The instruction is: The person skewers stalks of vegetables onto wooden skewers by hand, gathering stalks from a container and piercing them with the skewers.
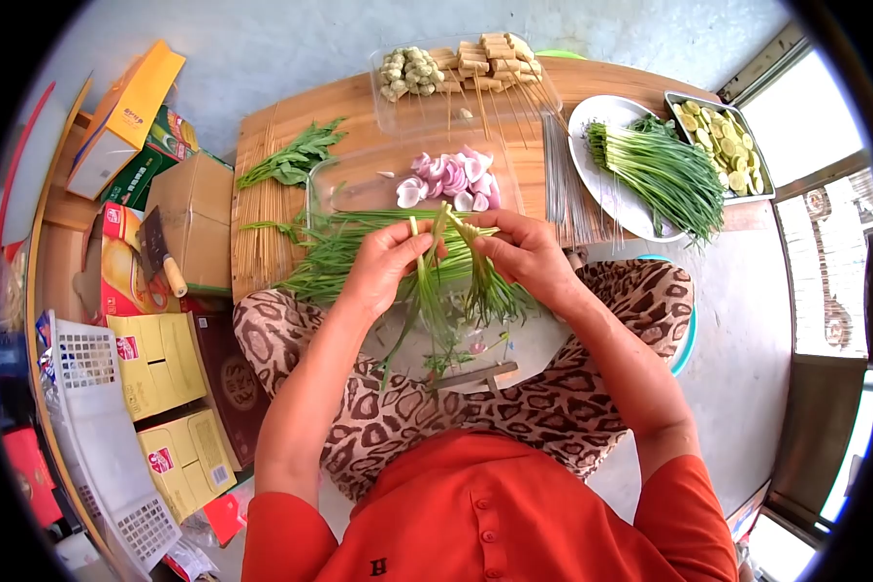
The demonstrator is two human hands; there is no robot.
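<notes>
Several green stalks (483,287) hang from the left fingers (411,250) and right fingers (501,251).

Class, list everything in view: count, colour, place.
Wooden table: one, brown, centre.
Clear plastic trays: two, on table.
Onion pieces: many, purple, near tray.
Skewered food: many, tan and pale green, far tray.
Long stalks: many, green, near hands, on oval white plate.
Round slices: many, yellow, metal tray.
Leafy sprigs: one pile, green, left.
Thin sticks: many, tan, left.
Metal skewers: many, silver, beside plate.
Wooden-handled cleaver: one, grey, left.
Cardboard boxes: several, multicoloured, left.
Plastic baskets: uncounted, white, left.
Shirt: one, red, bottom.
Left hand: one, holding stalks.
Right hand: one, holding stalks.
</notes>
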